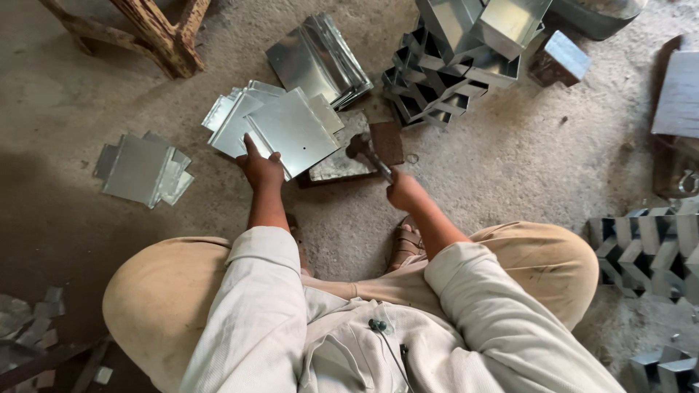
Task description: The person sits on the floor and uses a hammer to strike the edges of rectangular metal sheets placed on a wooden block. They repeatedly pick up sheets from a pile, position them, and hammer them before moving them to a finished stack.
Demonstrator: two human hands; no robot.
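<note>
My left hand (260,169) grips the near edge of a flat, shiny sheet-metal piece (295,129) that lies on top of a pile of similar cut sheets (234,116) on the ground. My right hand (405,191) is closed around the handle of a hammer (366,154), whose head hovers over a flat metal slab (336,164) set on the ground in front of me. A rusty brown plate (387,141) lies beside the hammer head. My knees spread to either side and my sandalled feet sit just behind the slab.
More sheet stacks lie at the far centre (317,62) and at the left (142,169). Folded metal boxes are heaped at the far right (455,62) and stacked at the right edge (644,247). A wooden stool leg (162,33) stands far left. Scrap offcuts (33,320) lie near left.
</note>
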